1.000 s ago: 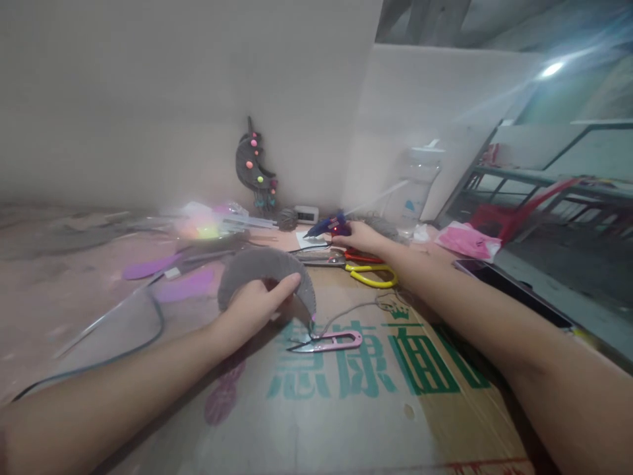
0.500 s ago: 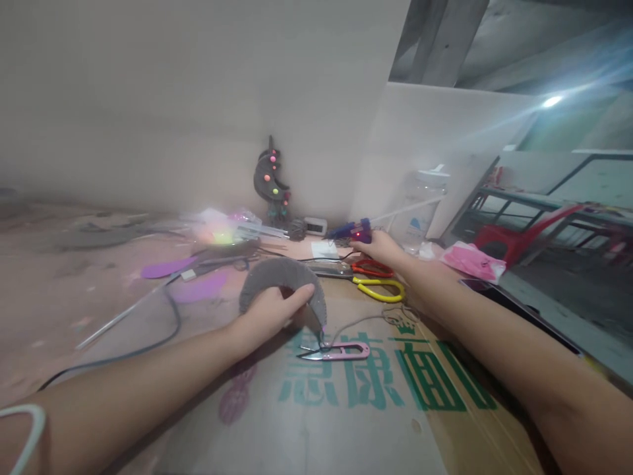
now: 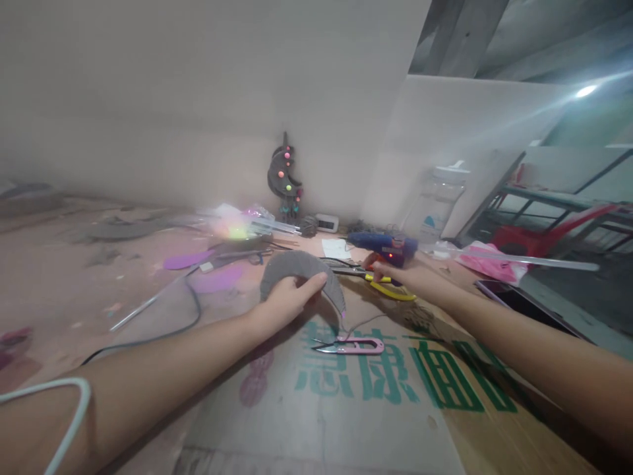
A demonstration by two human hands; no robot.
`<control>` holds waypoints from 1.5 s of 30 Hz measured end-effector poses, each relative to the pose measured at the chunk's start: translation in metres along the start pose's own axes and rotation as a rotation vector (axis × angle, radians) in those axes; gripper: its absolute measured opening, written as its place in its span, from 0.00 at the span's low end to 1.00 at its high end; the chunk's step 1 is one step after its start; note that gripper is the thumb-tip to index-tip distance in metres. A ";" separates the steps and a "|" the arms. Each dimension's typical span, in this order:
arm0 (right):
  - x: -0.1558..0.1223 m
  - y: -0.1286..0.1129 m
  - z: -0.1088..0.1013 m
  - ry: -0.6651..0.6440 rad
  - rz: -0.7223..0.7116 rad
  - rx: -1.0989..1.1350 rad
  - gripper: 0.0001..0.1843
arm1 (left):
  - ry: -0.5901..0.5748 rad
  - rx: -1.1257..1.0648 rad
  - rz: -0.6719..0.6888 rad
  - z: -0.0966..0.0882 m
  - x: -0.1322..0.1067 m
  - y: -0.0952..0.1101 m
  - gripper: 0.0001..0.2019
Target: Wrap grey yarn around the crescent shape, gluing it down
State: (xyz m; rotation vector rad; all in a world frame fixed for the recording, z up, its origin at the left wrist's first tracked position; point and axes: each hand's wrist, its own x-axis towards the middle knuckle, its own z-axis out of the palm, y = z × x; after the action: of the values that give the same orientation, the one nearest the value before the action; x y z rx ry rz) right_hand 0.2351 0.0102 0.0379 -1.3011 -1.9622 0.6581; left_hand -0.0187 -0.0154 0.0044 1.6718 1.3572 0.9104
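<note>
My left hand (image 3: 291,293) grips a grey crescent moon shape (image 3: 299,264), its thumb across the front and its fingers hidden behind. From the crescent's lower tip a thin grey yarn (image 3: 366,322) trails over the cardboard. Farther right, my right hand (image 3: 395,272) is closed around the handle of a blue hot glue gun (image 3: 383,245), which has a lit red light, a nozzle pointing left and a long clear glue stick (image 3: 534,259) out of its back. Below the crescent lie pink thread snips (image 3: 353,346). Scissors with a yellow handle (image 3: 390,290) lie under the right hand.
A finished-looking grey moon ornament with coloured beads (image 3: 284,173) leans on the wall. Purple pieces (image 3: 188,260), a cable (image 3: 198,310) and plastic packets lie left. A clear bottle (image 3: 442,201), pink bag (image 3: 494,260) and dark phone-like slab (image 3: 524,305) stand or lie right. Printed cardboard (image 3: 376,422) covers the front.
My right hand has lifted the glue gun off the back of the table and brought it nearer, over the scissors. The left hand still holds the crescent. The view has shifted slightly left.
</note>
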 end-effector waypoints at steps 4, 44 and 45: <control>-0.031 -0.005 0.008 0.022 0.073 -0.088 0.17 | 0.006 -0.137 0.052 0.001 0.005 -0.004 0.26; -0.058 0.008 0.025 0.002 0.159 -0.157 0.23 | 0.201 -0.041 0.042 -0.009 0.012 -0.017 0.29; -0.059 0.008 0.026 0.006 0.173 -0.150 0.23 | 0.197 -0.029 0.045 -0.009 0.012 -0.018 0.29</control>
State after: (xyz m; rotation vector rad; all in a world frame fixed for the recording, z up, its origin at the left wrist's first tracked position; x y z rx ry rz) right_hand 0.2359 -0.0422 0.0001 -1.5757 -1.9399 0.5964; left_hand -0.0324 -0.0002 -0.0067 1.6310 1.4328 1.1407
